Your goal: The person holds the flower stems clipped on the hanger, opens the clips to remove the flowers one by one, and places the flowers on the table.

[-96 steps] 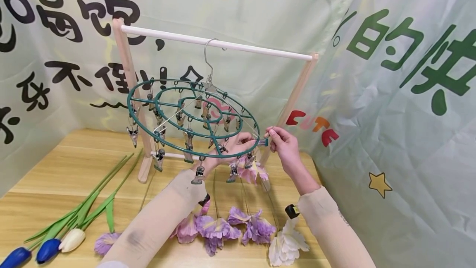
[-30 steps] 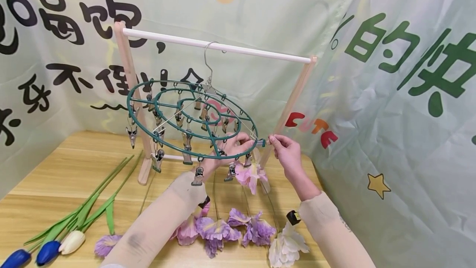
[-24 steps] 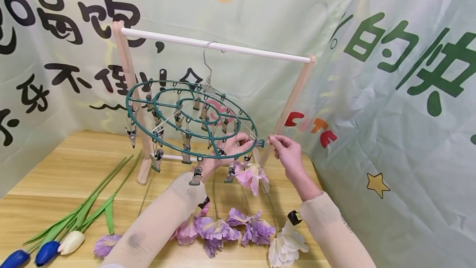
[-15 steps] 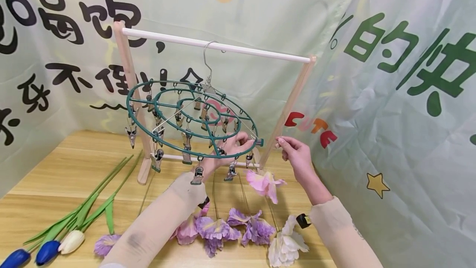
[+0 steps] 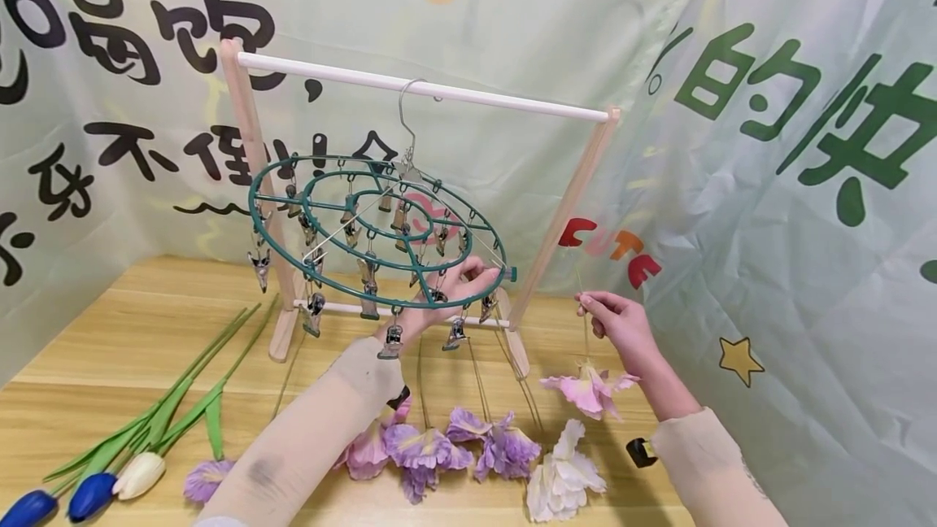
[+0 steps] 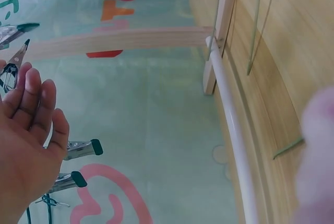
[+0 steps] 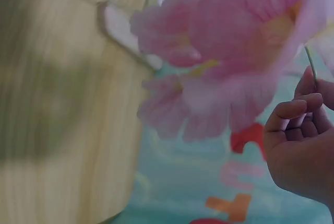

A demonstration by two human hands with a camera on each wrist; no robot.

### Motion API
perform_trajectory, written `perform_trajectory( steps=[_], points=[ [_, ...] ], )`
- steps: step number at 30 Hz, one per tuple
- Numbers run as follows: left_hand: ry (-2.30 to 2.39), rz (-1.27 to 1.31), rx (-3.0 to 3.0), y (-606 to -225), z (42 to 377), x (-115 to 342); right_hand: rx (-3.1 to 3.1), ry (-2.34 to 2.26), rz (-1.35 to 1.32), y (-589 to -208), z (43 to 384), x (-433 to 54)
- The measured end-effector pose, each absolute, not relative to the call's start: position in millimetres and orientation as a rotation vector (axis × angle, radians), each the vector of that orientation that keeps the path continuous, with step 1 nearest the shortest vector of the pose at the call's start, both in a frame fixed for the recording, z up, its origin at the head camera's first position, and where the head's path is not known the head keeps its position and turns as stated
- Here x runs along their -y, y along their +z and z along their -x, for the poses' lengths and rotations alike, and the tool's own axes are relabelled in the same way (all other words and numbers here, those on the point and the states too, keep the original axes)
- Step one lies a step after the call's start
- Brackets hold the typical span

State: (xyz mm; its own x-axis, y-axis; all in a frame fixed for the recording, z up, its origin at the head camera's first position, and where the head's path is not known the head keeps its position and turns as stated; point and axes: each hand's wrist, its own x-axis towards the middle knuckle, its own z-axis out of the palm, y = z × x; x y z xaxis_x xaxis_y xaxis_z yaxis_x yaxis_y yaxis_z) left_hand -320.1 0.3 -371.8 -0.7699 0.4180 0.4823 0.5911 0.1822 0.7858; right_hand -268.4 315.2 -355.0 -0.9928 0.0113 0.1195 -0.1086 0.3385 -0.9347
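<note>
My left hand (image 5: 457,281) reaches under the round green clip hanger (image 5: 376,299) and pinches a metal clip (image 5: 510,273) at its right rim. In the left wrist view that clip (image 6: 15,59) has its green-tipped jaws spread apart, with nothing between them. Out to the right, my right hand (image 5: 615,320) pinches the thin stem of a pink flower (image 5: 589,390) between thumb and fingers. The blossom hangs head down below the hand, over the right edge of the table. In the right wrist view its pink petals (image 7: 235,51) fill the upper middle.
The hanger hooks onto the white bar (image 5: 512,97) of a wooden rack (image 5: 567,214). Along the front lie purple flowers (image 5: 424,450), another pink flower (image 5: 366,454) and a white flower (image 5: 564,474). Blue tulips (image 5: 91,496) and a white tulip (image 5: 139,476) lie at front left.
My right hand has drawn away from the clip, right and down, carrying the pink flower, whose head has swung out from under the hanger. My left hand stays at the clip.
</note>
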Motion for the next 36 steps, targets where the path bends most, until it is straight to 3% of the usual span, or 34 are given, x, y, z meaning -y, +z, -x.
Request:
perform_trajectory(
  steps=[23,36],
  points=[
    [-1.676,0.921,2.406,-367.7,317.4,-0.2,2.882,1.462,0.045,-444.4,284.3,-347.1],
    [-1.712,0.898,2.445,-369.6,320.1,-0.1,3.000,1.339,0.041,-462.6,290.1,-337.8]
  ],
)
